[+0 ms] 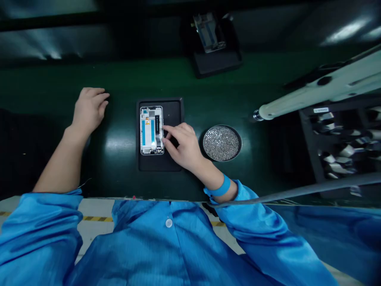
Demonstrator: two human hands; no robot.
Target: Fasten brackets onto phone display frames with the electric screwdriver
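Green surface (pixel 119 147) in the head view, and I'm watching the right hand (pixel 183 145) with its fingertips pinched together at the right edge of the open phone frame (pixel 151 130), which lies in a black tray (pixel 172 113) dead centre. Left hand (pixel 89 107) rests flat and relaxed, holding nothing, well off to the side. My worry: a slip there could nudge the frame askew, or the sleeve could clip the screw dish (pixel 222 143) just beside the wrist.

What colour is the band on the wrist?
Blue. The wristband sits on the right wrist, clearest in the head view.
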